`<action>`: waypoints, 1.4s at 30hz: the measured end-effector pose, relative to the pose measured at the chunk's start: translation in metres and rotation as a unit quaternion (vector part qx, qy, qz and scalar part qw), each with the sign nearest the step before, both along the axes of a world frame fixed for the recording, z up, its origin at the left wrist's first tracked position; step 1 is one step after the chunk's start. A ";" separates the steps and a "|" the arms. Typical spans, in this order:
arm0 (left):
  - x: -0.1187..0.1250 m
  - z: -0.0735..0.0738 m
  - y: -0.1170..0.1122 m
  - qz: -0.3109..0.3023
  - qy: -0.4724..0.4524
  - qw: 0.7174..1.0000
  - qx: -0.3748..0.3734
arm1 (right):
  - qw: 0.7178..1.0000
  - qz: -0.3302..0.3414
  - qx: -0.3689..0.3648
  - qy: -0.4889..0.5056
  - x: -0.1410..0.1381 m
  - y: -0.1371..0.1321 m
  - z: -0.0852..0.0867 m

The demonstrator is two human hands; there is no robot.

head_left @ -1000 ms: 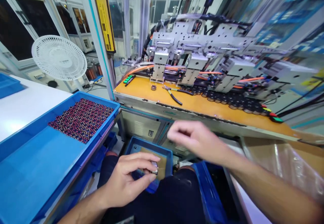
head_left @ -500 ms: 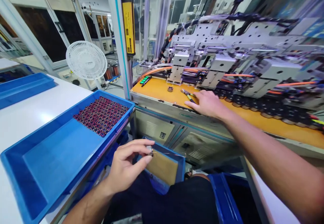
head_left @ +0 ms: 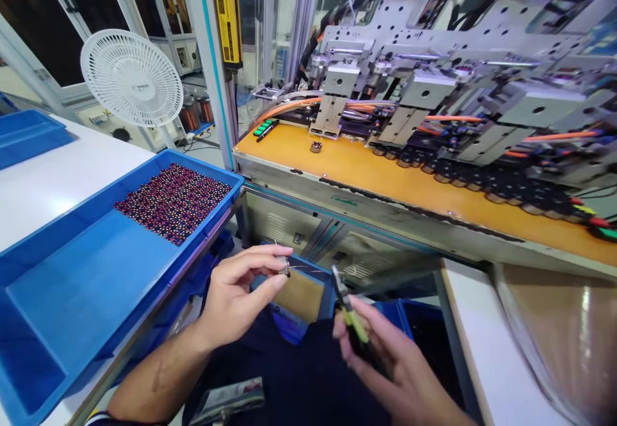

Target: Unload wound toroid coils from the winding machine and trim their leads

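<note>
While the left hand [head_left: 236,301] pinches a small metal part [head_left: 284,265] between thumb and forefinger, the right hand [head_left: 390,368] clamps around pliers [head_left: 348,313] near the part's four o'clock.

An orange bench top [head_left: 385,182] runs beyond and above the left hand [head_left: 236,297], which pinches a small metal part [head_left: 283,265]. Up from that pinch and slightly right, a metal ring [head_left: 315,147] lies on the bench. A green-and-black item [head_left: 264,129] lies farther back, left of the ring. Left of the pinch, a white table [head_left: 62,175] carries a blue tray [head_left: 87,284], with a second blue tray [head_left: 29,133] well beyond it. Right of the right hand [head_left: 390,362], which grips pliers [head_left: 349,313], a white tabletop [head_left: 482,362] bears a brown thing under clear plastic [head_left: 563,329].
</note>
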State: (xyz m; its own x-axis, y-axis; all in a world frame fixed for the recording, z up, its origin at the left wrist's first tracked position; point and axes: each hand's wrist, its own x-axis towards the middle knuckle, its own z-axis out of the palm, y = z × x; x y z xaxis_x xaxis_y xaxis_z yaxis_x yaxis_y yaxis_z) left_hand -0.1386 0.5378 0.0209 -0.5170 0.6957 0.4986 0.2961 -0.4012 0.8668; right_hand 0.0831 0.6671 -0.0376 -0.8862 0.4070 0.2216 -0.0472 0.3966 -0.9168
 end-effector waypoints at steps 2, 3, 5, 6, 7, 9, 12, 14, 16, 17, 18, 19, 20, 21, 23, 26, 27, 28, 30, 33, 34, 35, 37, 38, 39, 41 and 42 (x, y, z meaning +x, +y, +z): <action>0.002 0.000 0.003 -0.002 0.002 1.000 -0.006 | 0.992 0.058 -0.114 0.020 0.004 -0.021 0.000; 0.003 -0.001 0.004 -0.003 0.004 1.000 -0.008 | 0.986 0.076 -0.144 0.024 0.005 -0.027 0.002; 0.005 -0.001 0.005 -0.002 0.010 1.000 -0.011 | 0.982 0.086 -0.165 0.023 0.004 -0.030 0.007; 0.006 -0.001 0.005 -0.001 0.014 1.000 -0.013 | 0.983 0.084 -0.165 0.019 0.003 -0.030 0.009; 0.007 -0.001 0.005 -0.001 0.019 1.000 -0.013 | 0.983 0.083 -0.162 0.015 0.001 -0.028 0.011; 0.008 -0.002 0.003 -0.001 0.028 1.000 -0.015 | 0.984 0.086 -0.156 0.013 -0.002 -0.025 0.011; 0.007 -0.003 0.000 0.003 0.038 0.999 -0.025 | 0.981 0.108 -0.157 0.023 -0.008 -0.023 0.011; 0.006 -0.004 0.000 0.006 0.047 0.998 -0.032 | 0.977 0.124 -0.168 0.035 -0.012 -0.023 0.011; 0.004 -0.005 0.000 0.008 0.056 0.998 -0.035 | 0.974 0.130 -0.181 0.046 -0.016 -0.023 0.013; 0.004 -0.006 0.000 0.009 0.060 0.998 -0.035 | 0.972 0.132 -0.185 0.051 -0.017 -0.023 0.015; 0.003 -0.006 0.000 0.010 0.063 0.997 -0.036 | 0.972 0.132 -0.188 0.054 -0.017 -0.022 0.016; 0.003 -0.006 0.001 0.009 0.065 0.997 -0.036 | 0.971 0.132 -0.189 0.057 -0.018 -0.021 0.018; 0.003 -0.006 0.001 0.008 0.065 0.997 -0.035 | 0.971 0.132 -0.190 0.060 -0.018 -0.021 0.019; 0.003 -0.006 0.002 0.007 0.064 0.997 -0.034 | 0.971 0.131 -0.191 0.062 -0.018 -0.020 0.020; 0.003 -0.006 0.002 0.005 0.061 0.998 -0.034 | 0.970 0.129 -0.194 0.065 -0.017 -0.019 0.022; 0.003 -0.006 0.003 0.004 0.052 0.998 -0.032 | 0.967 0.135 -0.206 0.060 -0.017 -0.020 0.021; 0.003 -0.006 0.002 0.005 0.048 0.998 -0.029 | 0.966 0.140 -0.211 0.056 -0.016 -0.021 0.020; 0.003 -0.007 0.002 0.007 0.043 0.999 -0.026 | 0.965 0.145 -0.215 0.051 -0.016 -0.022 0.018; 0.003 -0.007 0.002 0.010 0.040 0.999 -0.022 | 0.963 0.149 -0.220 0.042 -0.015 -0.023 0.015; 0.003 -0.007 0.002 0.006 0.044 0.999 -0.024 | 0.961 0.143 -0.234 0.023 -0.013 -0.023 0.012; 0.003 -0.008 0.002 0.004 0.047 0.999 -0.026 | 0.961 0.141 -0.240 0.010 -0.013 -0.023 0.012; 0.003 -0.008 0.002 0.002 0.051 0.998 -0.027 | 0.960 0.137 -0.245 -0.006 -0.012 -0.022 0.013; 0.003 -0.008 0.002 0.003 0.064 0.997 -0.029 | 0.959 0.127 -0.251 -0.042 -0.012 -0.021 0.015; 0.003 -0.008 0.002 0.005 0.073 0.997 -0.031 | 0.959 0.121 -0.252 -0.050 -0.012 -0.020 0.016; 0.003 -0.008 0.002 0.006 0.080 0.996 -0.031 | 0.959 0.117 -0.252 -0.047 -0.012 -0.020 0.017; 0.003 -0.008 0.001 0.008 0.090 0.995 -0.034 | 0.960 0.115 -0.254 -0.018 -0.012 -0.021 0.018; 0.003 -0.008 0.001 0.008 0.092 0.995 -0.035 | 0.960 0.117 -0.255 0.002 -0.013 -0.021 0.018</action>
